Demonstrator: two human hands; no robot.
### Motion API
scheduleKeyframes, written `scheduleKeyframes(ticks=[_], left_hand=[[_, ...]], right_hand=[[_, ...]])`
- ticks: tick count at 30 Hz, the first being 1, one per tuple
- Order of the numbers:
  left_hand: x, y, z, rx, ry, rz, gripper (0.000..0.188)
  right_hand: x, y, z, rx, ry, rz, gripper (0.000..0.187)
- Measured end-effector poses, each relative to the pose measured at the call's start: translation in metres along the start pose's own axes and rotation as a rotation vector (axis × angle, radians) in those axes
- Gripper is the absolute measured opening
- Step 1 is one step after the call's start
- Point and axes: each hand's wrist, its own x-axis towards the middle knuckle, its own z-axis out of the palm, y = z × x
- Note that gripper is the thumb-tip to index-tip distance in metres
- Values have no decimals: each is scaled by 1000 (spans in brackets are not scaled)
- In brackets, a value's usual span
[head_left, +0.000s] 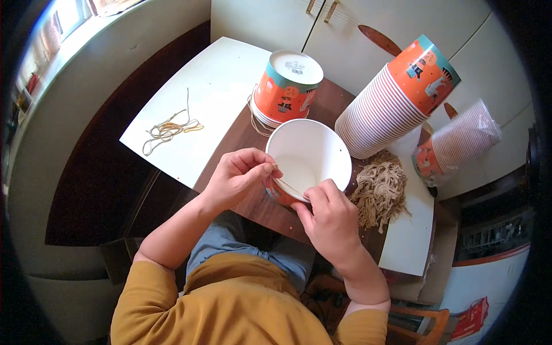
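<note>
An open paper bucket [313, 144], white inside with an orange printed outside, stands in front of me on the table. At its near left rim my left hand [244, 172] is closed in a pinch on a thin beige cord [292, 188]. The cord runs along the near rim toward my right hand [330, 215]. That hand grips the bucket's near right rim, thumb outside and fingers at the edge; its fingertips partly hide the cord's end. Behind stands an upside-down paper bucket [286, 100] with cord loops [257, 118] hanging by its rim.
A tall leaning stack of paper buckets [382, 109] rises at the right, beside a bundle of beige cords [380, 192]. Farther right lies a plastic-wrapped stack [460, 141]. Loose cords [169, 131] lie on the white left part of the table [201, 75]. White cabinets [264, 23] stand behind.
</note>
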Motion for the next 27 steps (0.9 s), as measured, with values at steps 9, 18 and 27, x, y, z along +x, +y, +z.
scheduleKeyframes(ticks=[9,18,27], left_hand=[[-6,-3,0,-80,-19,-81,17],[-11,-12,5,-42,-11,-16,17],[-10,-18,11,633,-9,494,17]], right_hand=[[16,-5,-53,-26,-128,-6,15],[54,8,-93,480,-354,162,16],[13,-51,-20,878,-158,-124,10]])
